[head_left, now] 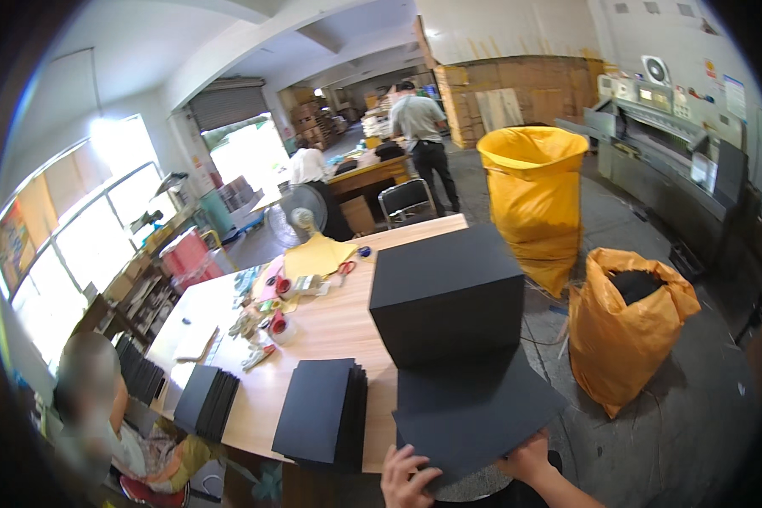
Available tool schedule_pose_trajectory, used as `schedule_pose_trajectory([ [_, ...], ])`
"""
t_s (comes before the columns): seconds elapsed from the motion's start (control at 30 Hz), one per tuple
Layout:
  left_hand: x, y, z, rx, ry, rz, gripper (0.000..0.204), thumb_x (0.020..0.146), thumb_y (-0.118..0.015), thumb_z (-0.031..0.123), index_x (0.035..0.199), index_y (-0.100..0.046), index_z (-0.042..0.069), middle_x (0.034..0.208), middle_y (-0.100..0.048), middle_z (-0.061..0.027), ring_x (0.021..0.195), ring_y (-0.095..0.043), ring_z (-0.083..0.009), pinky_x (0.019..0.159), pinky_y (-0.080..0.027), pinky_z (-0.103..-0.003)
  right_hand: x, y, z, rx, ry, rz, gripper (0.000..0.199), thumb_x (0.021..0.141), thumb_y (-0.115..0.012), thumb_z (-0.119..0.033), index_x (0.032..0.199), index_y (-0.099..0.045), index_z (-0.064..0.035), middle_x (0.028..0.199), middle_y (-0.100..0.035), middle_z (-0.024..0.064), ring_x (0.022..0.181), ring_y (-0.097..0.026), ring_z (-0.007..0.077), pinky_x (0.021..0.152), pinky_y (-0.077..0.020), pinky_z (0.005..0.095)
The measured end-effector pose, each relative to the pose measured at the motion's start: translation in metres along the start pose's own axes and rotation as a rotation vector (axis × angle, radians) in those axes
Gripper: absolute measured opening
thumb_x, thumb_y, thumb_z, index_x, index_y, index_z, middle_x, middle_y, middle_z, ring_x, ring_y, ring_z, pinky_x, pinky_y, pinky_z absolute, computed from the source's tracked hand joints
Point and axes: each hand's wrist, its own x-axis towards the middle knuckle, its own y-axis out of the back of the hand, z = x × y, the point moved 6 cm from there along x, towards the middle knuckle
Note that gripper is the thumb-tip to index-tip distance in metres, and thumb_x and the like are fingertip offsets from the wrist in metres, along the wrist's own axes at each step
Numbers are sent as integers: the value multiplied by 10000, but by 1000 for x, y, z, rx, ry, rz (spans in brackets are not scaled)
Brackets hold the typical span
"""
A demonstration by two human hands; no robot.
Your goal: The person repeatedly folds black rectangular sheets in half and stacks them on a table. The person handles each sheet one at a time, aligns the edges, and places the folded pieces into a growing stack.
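My right hand (529, 458) is closed on the right edge of the black sheets (474, 412), which look like stiff card and lie slightly out of line with each other. At their lower left corner is my left hand (408, 479), its bent fingers apart and touching the edge; its thumb is hard to make out. Just beyond the sheets rises a tall block-shaped black stack (447, 296) on the table's right end. To the left stands a lower black stack (317, 412) with uneven edges.
More black stacks (207, 401) line the near edge of the wooden table (356, 317). Red scissors (345, 269), tape rolls and yellow paper (317, 256) lie farther back. Orange (622, 339) and yellow bags (533, 203) stand right. A person (157, 449) sits left; others (419, 127) stand beyond.
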Motion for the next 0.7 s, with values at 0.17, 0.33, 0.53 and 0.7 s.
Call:
schedule_pose_trajectory([
  [0.17, -41, -19, -31, -414, 800, 157, 166, 1000, -721, 46, 1165, -722, 64, 1140, -726, -134, 1116, -727, -288, 956, -601, -429, 6, 8, -6, -54, -38, -12, 462, 770, -822, -307, 1210, -793, -168, 1314, -734, 87, 1291, -635, 354, 1131, -367, 595],
  [0.33, -49, -77, -54, -1676, 1692, 43, 543, 969, -769, 310, 1446, -658, 75, 1418, -677, -98, 1382, -589, -363, 1227, -411, -562, -5, -5, 5, -51, -15, -49, 506, 749, -838, -324, 1228, -788, -168, 1344, -711, 87, 1319, -613, 379, 1134, -354, 624],
  [0.53, -42, -61, -53, -1286, 1610, -163, 442, 1089, -675, 130, 1475, -567, -58, 1419, -675, -159, 1246, -663, -255, 1073, -548, -422, 4, 4, -8, -31, -62, -12, 525, 747, -841, -329, 1242, -785, -164, 1341, -708, 109, 1334, -607, 379, 1180, -323, 627],
  [0.7, -83, 40, -98, -1054, 1563, 47, 317, 1025, -718, 53, 1322, -667, -48, 1196, -772, -160, 1077, -773, -276, 933, -655, -394, 15, 10, -13, -162, 78, -37, 541, 781, -845, -369, 1252, -774, -114, 1384, -694, 132, 1381, -579, 384, 1209, -306, 626],
])
